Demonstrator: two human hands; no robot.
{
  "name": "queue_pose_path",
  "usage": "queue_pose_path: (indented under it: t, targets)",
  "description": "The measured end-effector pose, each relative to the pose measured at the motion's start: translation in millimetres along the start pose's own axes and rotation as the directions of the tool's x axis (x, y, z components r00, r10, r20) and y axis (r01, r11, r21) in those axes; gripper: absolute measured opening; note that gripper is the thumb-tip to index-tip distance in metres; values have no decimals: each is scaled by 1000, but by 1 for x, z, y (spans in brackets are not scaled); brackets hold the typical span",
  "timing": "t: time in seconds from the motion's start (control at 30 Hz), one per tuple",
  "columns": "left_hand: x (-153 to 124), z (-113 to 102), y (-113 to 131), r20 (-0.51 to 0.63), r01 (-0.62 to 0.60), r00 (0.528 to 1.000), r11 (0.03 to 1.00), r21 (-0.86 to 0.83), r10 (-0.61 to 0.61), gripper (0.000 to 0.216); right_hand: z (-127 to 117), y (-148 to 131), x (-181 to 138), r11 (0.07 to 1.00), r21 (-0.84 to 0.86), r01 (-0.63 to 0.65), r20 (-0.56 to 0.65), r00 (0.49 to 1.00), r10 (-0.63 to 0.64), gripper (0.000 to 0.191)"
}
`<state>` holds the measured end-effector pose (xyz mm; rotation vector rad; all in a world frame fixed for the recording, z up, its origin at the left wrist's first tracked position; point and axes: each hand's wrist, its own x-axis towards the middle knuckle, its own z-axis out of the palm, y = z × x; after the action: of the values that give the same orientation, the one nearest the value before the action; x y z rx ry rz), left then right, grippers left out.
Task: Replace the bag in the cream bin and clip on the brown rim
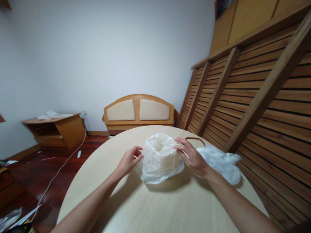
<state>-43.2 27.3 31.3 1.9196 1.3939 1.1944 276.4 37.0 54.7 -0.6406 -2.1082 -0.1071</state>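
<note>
A crumpled white plastic bag (pixel 160 161) sits on the round table, bunched around a pale rounded form, with its top gathered into a hollow. What is inside cannot be made out through the film. My left hand (pixel 131 158) is at the bag's left edge, thumb and fingers curled together on the film. On the other side, my right hand (pixel 191 157) holds the bag's upper right rim, its fingers bent over the edge and the thumb lower against the side.
Right of my hand, another whitish plastic bag (pixel 222 163) lies on the round table (pixel 155 207), by a brown curved strip (pixel 195 139). A slatted wooden panel (pixel 243 97) leans close on the right. Behind stand a headboard (pixel 138 123) and a low cabinet (pixel 69 131); a cable (pixel 59 170) crosses the floor.
</note>
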Motion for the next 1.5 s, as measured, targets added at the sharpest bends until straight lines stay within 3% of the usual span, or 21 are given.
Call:
queue_pose_path:
  t: [0.13,0.23,0.33,0.43,0.53,0.6,0.7,0.83,1.0,1.17,1.37,1.5]
  targets:
    - [-2,-4,-11,13,8,1000,989,148,-10,21,-6,1,1,988,-148,36,-112,992,-53,28]
    - [-3,-5,-11,-5,1,1000,979,202,0,21,-13,-2,0,967,-177,182,-79,977,-198,28]
    - [-5,-5,-2,-97,-90,988,966,243,117,28,-15,-10,0,945,-175,277,-26,958,-286,32]
    - [-9,-2,14,-163,-291,919,895,338,360,39,-12,-18,2,940,-180,291,-11,955,-297,35]
    - [-15,3,26,-62,-506,806,739,445,589,52,-8,-22,5,945,-172,280,-18,958,-287,32]
    - [-19,7,31,38,-593,749,644,483,661,57,-7,-23,7,949,-166,267,-17,962,-274,32]
    - [-21,11,32,129,-644,713,572,508,689,61,-6,-22,8,952,-167,257,-19,964,-264,31]
    - [-20,11,29,163,-647,716,556,522,679,62,-6,-20,9,963,-107,248,-39,967,-253,27]
    - [-13,11,22,143,-592,770,613,523,622,64,-9,-14,7,965,-42,258,-62,964,-260,21]
    - [-10,14,18,148,-569,801,659,493,580,61,-15,-8,5,966,-82,246,-57,966,-251,20]
    - [-12,15,23,102,-581,783,663,472,614,49,-16,-6,7,968,-190,167,-77,980,-184,13]
    - [-16,15,29,64,-591,766,661,463,640,46,-13,-24,10,981,-146,128,-98,985,-143,15]
